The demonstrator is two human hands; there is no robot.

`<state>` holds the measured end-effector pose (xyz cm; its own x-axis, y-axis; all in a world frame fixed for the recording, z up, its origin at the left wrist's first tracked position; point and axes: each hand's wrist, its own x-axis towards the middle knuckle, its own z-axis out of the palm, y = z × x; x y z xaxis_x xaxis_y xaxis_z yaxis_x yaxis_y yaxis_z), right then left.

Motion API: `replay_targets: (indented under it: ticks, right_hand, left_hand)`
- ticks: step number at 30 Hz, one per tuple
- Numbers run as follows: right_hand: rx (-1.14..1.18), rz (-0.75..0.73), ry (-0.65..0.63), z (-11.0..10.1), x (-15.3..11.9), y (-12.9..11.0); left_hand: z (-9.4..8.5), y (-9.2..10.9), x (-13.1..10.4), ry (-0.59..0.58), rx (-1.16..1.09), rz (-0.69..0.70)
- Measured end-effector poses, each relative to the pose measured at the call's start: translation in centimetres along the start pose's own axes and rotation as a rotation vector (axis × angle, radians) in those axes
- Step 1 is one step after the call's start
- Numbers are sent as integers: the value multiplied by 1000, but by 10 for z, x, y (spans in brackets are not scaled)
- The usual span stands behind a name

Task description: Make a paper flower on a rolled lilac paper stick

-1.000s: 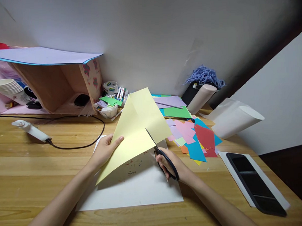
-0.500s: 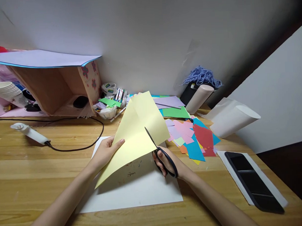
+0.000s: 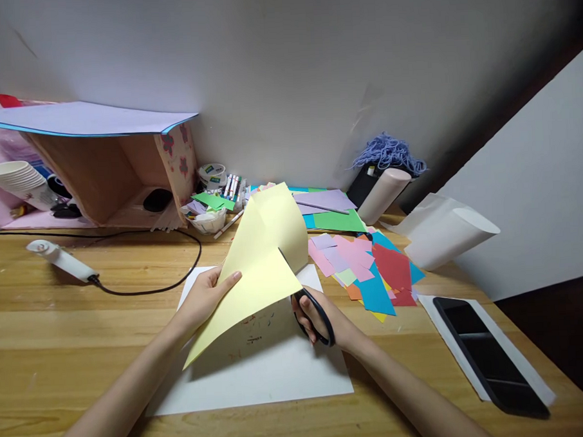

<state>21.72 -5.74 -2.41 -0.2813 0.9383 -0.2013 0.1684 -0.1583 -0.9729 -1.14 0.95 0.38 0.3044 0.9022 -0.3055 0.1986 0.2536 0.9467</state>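
Observation:
My left hand [image 3: 206,296] grips the left edge of a yellow sheet of paper [image 3: 255,265], thumb on top and fingers underneath. Black-handled scissors [image 3: 321,315] are in my right hand [image 3: 327,317], with fingers through the loops. Their blades reach into the yellow sheet from its right side, and part of them is hidden by the paper. The sheet is tilted above a white sheet [image 3: 260,381] with small coloured marks, which lies on the wooden table. Beyond the cut, the far part of the yellow paper curls upward.
Coloured paper scraps [image 3: 390,269] lie right of my hands, with a black phone [image 3: 491,358] nearer the edge. Behind stand a basket of scraps [image 3: 209,220], markers [image 3: 232,185], rolled paper [image 3: 384,195] and blue yarn [image 3: 390,153]. A corded white device [image 3: 61,259] lies left, before a box [image 3: 173,159].
The scissor blades have closed further through the yellow sheet, and its far right flap has bent back to the left. My right hand has shifted slightly left; my left hand keeps its hold.

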Motion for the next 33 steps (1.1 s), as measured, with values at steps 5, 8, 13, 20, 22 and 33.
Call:
replay_targets:
  ticks: [5, 8, 13, 20, 22, 33]
  right_hand:
    - [-10, -46, -56, 0, 10, -9]
    - [-16, -63, -71, -1, 16, -13]
    - [-11, -69, -49, 0, 19, -3]
    - [-49, -61, 0, 1, 14, -1]
    - [-41, -61, 8, 1, 14, -1]
    - [-28, 10, -134, 6, 3, -6]
  left_hand:
    - [-3, 1, -1, -57, -24, -3]
    - [-6, 0, 1, -66, -35, -9]
    - [-9, -2, 3, -71, -8, 8]
    - [-8, -3, 5, -53, -18, -6]
    - [-8, -2, 5, -54, -24, -10]
    - [-12, 3, 2, -12, -67, -53]
